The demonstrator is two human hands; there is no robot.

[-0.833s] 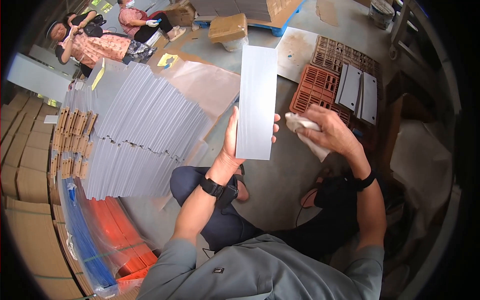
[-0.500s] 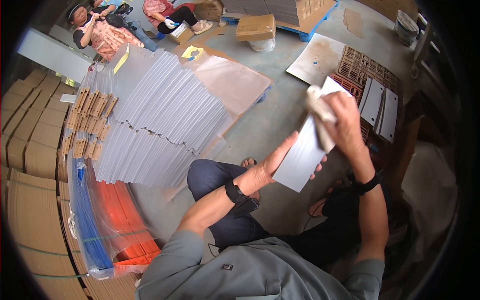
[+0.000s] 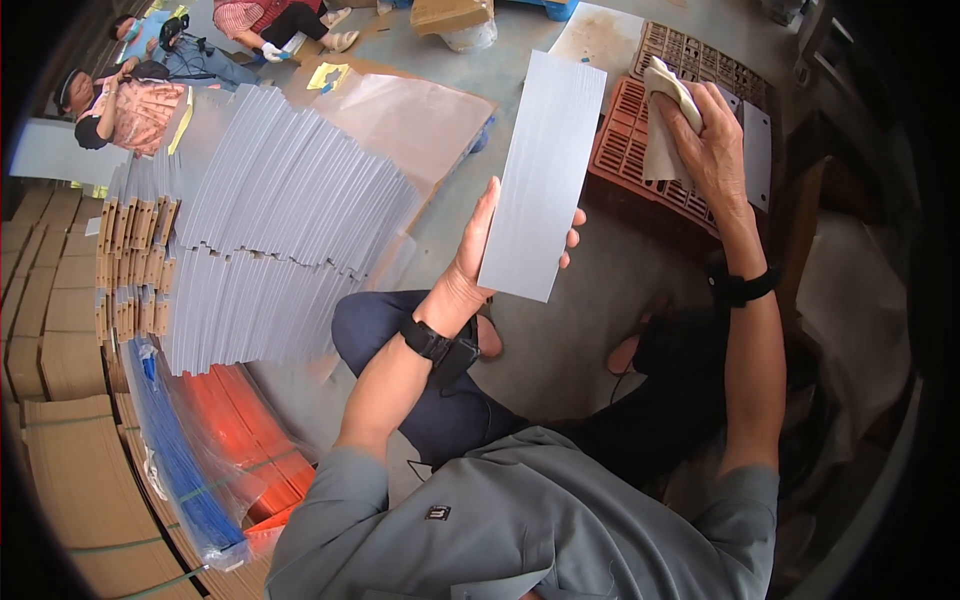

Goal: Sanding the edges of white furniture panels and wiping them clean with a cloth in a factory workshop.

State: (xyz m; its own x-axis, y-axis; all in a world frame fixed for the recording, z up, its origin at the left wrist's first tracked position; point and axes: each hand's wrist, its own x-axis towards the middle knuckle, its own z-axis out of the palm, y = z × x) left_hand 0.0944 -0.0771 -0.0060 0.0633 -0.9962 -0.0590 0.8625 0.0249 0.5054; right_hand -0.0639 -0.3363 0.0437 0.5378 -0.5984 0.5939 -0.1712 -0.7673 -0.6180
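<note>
A: What does the left hand (image 3: 470,265) have?

B: It holds up a long, flat grey rectangular panel (image 3: 545,170) in front of the person. The palm is behind the lower left edge and the fingertips curl round the right edge, so the hand is closed on the panel near its bottom end.

A: And the right hand (image 3: 705,130)?

B: It is clenched on a crumpled off-white cloth (image 3: 665,120), up and to the right of the panel and apart from it, over a reddish-brown plastic lattice crate (image 3: 625,150).

A: How would that panel handle?

B: I judge it light and fairly stiff: one hand keeps it straight from its lower end with no visible sag. The face looks smooth, so it may be slippery, and the thin edges could dent. Taking it by both long edges near the middle seems safest.

A: What surrounds them?

B: The person sits on a grey concrete floor (image 3: 600,310). To the left leans a big fanned stack of similar grey panels (image 3: 270,220) with brown cardboard pieces (image 3: 60,320) beside it, and below that a bundle of blue and orange strips in clear plastic wrap (image 3: 200,440). A brown paper sheet (image 3: 415,115) lies beyond the stack. Other people sit at the upper left.
</note>
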